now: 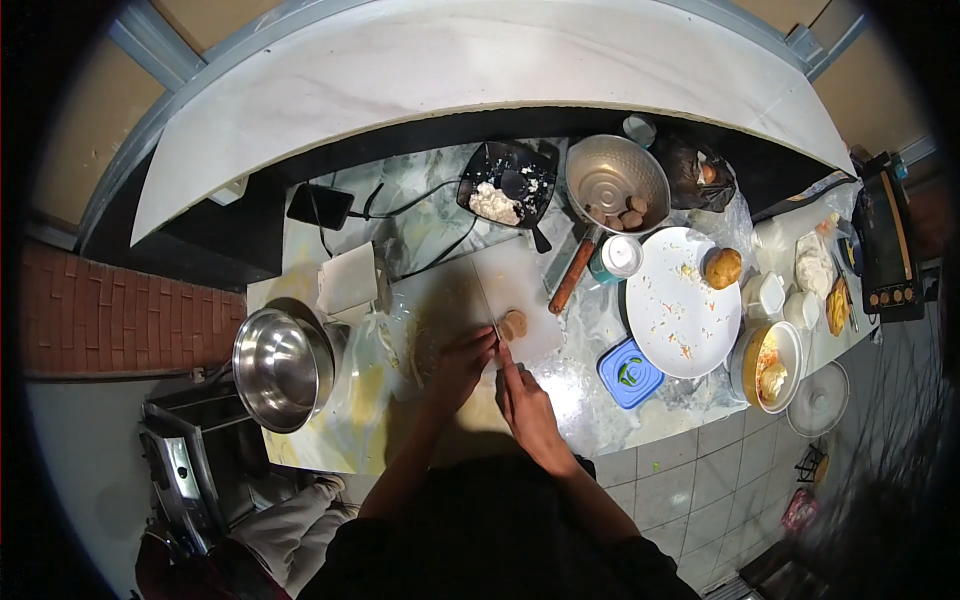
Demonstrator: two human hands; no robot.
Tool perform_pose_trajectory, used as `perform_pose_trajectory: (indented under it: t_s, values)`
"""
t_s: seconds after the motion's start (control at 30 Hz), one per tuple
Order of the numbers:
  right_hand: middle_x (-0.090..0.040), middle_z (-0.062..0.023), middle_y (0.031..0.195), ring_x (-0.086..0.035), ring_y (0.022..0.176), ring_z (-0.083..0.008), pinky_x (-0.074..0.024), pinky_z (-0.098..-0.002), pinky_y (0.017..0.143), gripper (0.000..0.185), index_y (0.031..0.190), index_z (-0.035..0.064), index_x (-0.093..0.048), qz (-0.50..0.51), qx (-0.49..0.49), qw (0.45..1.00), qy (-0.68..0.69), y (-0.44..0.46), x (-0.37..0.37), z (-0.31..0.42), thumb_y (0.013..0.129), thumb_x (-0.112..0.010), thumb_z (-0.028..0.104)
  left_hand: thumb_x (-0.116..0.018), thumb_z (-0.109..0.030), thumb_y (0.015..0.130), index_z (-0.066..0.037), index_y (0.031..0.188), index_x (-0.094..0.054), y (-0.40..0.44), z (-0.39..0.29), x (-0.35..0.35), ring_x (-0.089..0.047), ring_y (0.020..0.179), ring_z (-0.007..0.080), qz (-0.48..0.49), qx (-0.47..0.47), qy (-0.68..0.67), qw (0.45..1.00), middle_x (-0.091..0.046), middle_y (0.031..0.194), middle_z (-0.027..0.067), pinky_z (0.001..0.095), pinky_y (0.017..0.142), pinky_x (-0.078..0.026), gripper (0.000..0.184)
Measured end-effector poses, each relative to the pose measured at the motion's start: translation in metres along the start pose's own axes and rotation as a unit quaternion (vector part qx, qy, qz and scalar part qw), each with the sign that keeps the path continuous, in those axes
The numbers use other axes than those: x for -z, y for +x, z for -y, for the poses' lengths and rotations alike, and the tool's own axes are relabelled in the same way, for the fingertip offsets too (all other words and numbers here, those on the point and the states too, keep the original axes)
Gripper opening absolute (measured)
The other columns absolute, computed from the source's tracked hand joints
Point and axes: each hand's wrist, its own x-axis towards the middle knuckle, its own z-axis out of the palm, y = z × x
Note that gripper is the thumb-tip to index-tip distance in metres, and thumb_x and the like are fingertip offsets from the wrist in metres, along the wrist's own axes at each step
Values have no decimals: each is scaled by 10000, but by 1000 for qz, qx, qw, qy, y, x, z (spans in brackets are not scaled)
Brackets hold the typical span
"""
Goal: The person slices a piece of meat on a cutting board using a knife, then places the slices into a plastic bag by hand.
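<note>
My right hand (527, 397) is closed round the handle of a knife (496, 331), whose thin blade points away from me over a white cutting board (535, 283). Just right of the blade lie brown round slices (514, 324), perhaps sausage, on the board. Against the blade's left side, my left hand (466, 362) has its fingers pressed together; what they grip is hidden under them. Similar brown pieces (632, 216) sit in a hammered metal saucepan (590, 165) with a wooden handle, beyond the board to the right.
A black dish (545, 180) with white crumbly food stands at the back. To the right are a large white plate (665, 330) with a potato (723, 268), a blue lid (630, 373) and a pot (752, 365). A steel bowl (280, 370) overhangs the left edge; a seated person's leg (290, 535) shows below.
</note>
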Motion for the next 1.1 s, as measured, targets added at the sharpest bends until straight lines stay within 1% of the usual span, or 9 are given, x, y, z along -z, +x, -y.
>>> perform_pose_trajectory:
  t_s: [0.07,0.3,0.47,0.6,0.67,0.8,0.9,1.0,1.1]
  values:
    - [-526,-249,981,-587,833,-432,-501,-488,712,694,1523,58,-214,5,-3,1000,11,0,0,0,901,-515,3,-661,-16,847,-23,1120,-672,1,-1,0,-643,1073,300,-12,-19,-10,1000,-657,1178,154,368,934,-528,273]
    - [-520,-274,1015,-577,856,-452,-494,-493,748,722,1527,39,-178,14,12,1000,20,-1,-2,-3,893,-519,-12,-661,-1,851,-20,1092,-691,-2,4,-4,-654,1063,287,-24,-10,-26,999,-667,1158,148,351,924,-536,244]
    - [-522,-291,1049,-580,874,-465,-504,-492,767,804,1532,39,-146,40,-3,999,-29,-2,-2,-2,835,-534,-61,-663,13,846,-16,1076,-699,-5,15,-11,-662,1052,277,-35,-11,-51,998,-671,1157,140,349,916,-540,235]
    - [-523,-301,1058,-586,879,-466,-514,-484,752,820,1530,28,-137,46,0,998,-43,-3,-3,-5,818,-532,-65,-665,21,837,-8,1069,-700,-4,10,-7,-661,1055,278,-25,-20,-17,999,-673,1152,143,353,917,-540,236]
    - [-521,-305,1070,-592,881,-467,-520,-477,729,797,1523,16,-145,49,0,997,-56,-3,-3,-5,825,-523,-56,-666,26,830,-2,1062,-699,-5,13,-9,-660,1054,280,-23,-5,-28,999,-671,1155,142,352,916,-540,236]
    - [-523,-302,1066,-594,870,-465,-522,-475,715,774,1514,15,-167,39,9,994,-97,-2,-3,-2,829,-522,-52,-665,29,830,-2,1055,-700,-7,16,-9,-658,1058,281,-17,-16,-4,1000,-668,1162,141,357,921,-537,230]
    - [-526,-302,1053,-594,861,-463,-521,-476,715,759,1507,17,-189,59,-6,995,-80,-2,-3,-3,830,-523,-49,-665,9,840,0,1058,-694,-6,13,-8,-654,1064,283,-8,-2,-14,1000,-665,1168,140,362,922,-536,220]
    - [-528,-292,1047,-594,851,-453,-517,-476,714,732,1508,15,-185,38,1,999,-36,-5,-3,-6,856,-512,-41,-668,-17,850,-4,1050,-692,-4,9,-6,-651,1064,288,-10,-3,5,1000,-664,1169,143,370,913,-540,201]
    - [-531,-276,1043,-593,839,-437,-506,-475,708,708,1511,15,-173,20,10,1000,16,-3,0,-5,884,-498,-36,-680,-58,857,-12,1080,-679,-1,10,-4,-660,1043,260,-26,-19,-37,999,-673,1140,134,349,900,-542,228]
